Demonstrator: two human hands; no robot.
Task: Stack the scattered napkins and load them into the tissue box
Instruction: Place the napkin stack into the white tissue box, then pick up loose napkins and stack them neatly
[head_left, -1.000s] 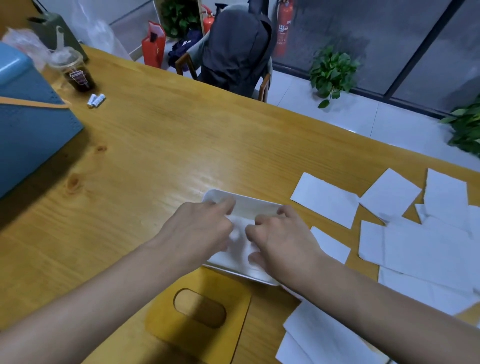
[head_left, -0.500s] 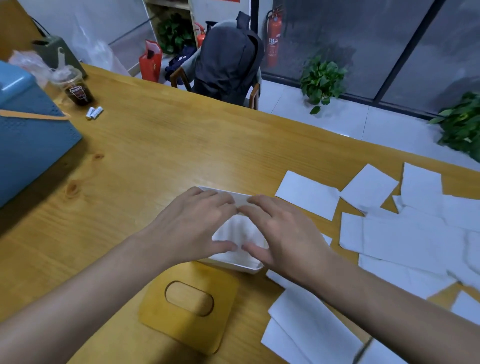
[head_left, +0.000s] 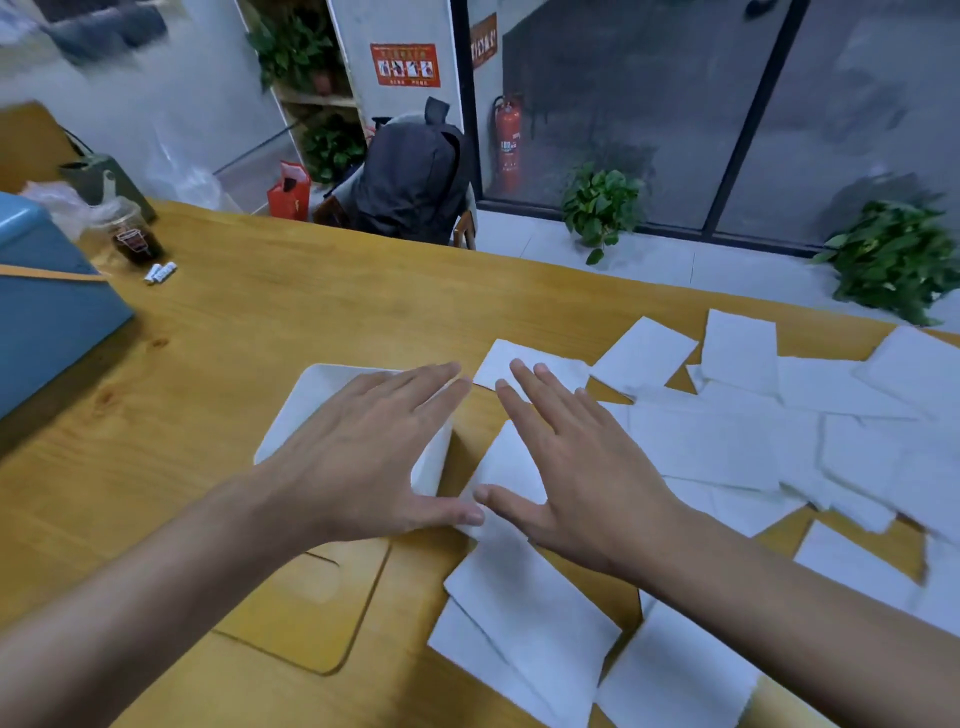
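At the far left a blue case (head_left: 47, 312) is cut off by the edge, with a blurred cup (head_left: 132, 236) of dark drink behind it. The white tissue box (head_left: 301, 410) sits on the wooden table (head_left: 311, 312) left of centre, its inside mostly hidden under the left hand (head_left: 363, 452), which lies flat with fingers straight and spread, gripping nothing. Below it, the forearm partly covers a wooden lid (head_left: 311, 613). The right hand (head_left: 566, 467) is just beside the box, equally flat and empty, over one napkin (head_left: 511, 462). Scattered napkins (head_left: 727, 441) overlap to the right, some running out of view.
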